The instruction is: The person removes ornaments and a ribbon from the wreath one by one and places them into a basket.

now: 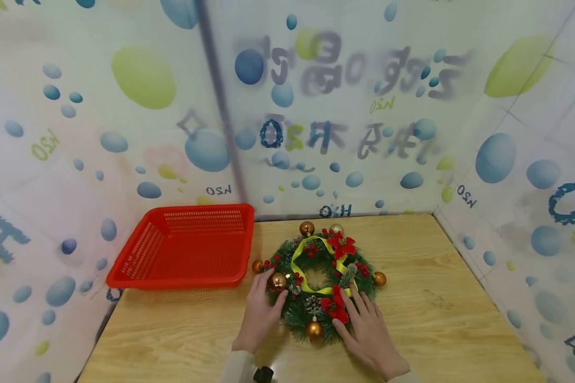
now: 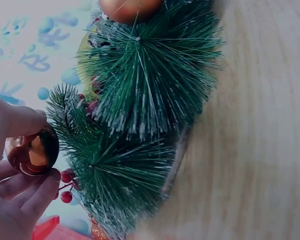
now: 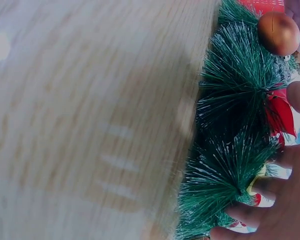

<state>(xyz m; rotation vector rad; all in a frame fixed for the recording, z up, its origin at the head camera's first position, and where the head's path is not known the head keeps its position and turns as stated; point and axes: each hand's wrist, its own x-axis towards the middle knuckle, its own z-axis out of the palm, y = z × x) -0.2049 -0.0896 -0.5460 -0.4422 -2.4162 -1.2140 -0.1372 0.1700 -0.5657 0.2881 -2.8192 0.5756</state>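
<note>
A wooden table [image 1: 436, 330] spreads beneath both hands, with a patterned wall [image 1: 144, 74] beyond them. One red plastic basket [image 1: 172, 283] stands past the left hand, off to its left. One green wreath [image 1: 294, 316] lies flat on the table, ahead of and between the two hands. The left hand [image 1: 260, 318] is partly closed, thumb and fingers curved round a gold-brown bauble [image 1: 278, 282] at the wreath's left side; the right hand [image 1: 370, 338] is spread loosely over the wreath's near right part, with no grip that can be made out. The step in hand seems to be arranging the wreath's trimmings — the next move likely calls for a gentle left grip on the smooth ball while the right hand steadies the greenery. One yellow ribbon [image 1: 294, 264] loops over the wreath, beyond and between the hands. There are two red flowers: a nearer one [image 1: 334, 307] at the right fingertips, another farther beyond them. Six baubles show — one in the left hand, one just left of it, one between the hands, one right of the right hand, two beyond both. At least one pine cone [image 1: 313, 305] sits between the hands; the red berries [image 1: 311, 250] are too small to count.
</note>
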